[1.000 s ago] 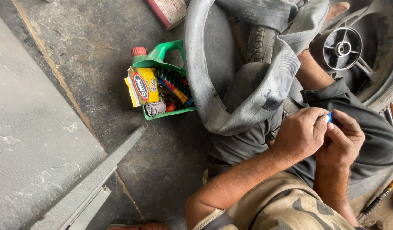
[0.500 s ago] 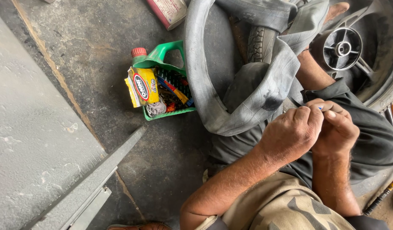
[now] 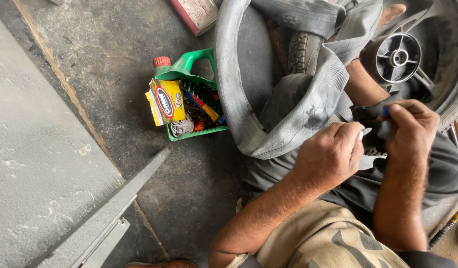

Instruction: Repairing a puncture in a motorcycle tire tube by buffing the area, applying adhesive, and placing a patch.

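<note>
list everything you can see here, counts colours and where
inner tube: 1, grey, limp, draped over the lap and looping up to the top
wheel: 1, dark, spoked hub, top right
small blue-tipped piece: 1, at the right fingertips
small pale piece: 1, at the left fingertips
green container: 1, cut open, on the floor left of the tube, full of small items
yellow packet: 1, in the container's left side
red cap: 1, at the container's upper left
reddish bottle: 1, top edge
metal bar: 1, grey, lower left
concrete floor: grey
left hand: 1, centre right
right hand: 1, right
</note>
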